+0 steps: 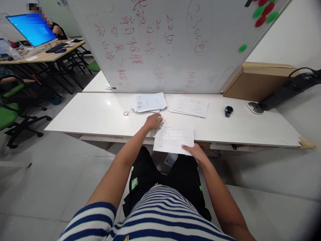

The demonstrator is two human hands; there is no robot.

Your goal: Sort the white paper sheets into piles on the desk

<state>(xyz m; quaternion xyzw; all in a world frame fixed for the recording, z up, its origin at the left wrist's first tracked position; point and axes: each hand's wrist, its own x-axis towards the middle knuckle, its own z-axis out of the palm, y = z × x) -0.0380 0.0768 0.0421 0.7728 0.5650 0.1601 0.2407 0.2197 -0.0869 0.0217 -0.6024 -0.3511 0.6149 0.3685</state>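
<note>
At the front edge of the white desk [100, 113], a printed sheet [173, 139] juts out above the black trousers [143, 167]. The right hand [197, 153] pinches its near right corner, thumb on top. The left hand [152, 121] is at its far left corner, fingers loosely curled; I cannot tell whether they grip it. Beyond lie a left paper stack [149, 101] and a right paper stack [189, 105], with a watch [228, 110] farther right.

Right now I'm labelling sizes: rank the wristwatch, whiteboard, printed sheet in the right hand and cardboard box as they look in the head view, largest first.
1. Whiteboard
2. Cardboard box
3. Printed sheet
4. Wristwatch
</note>
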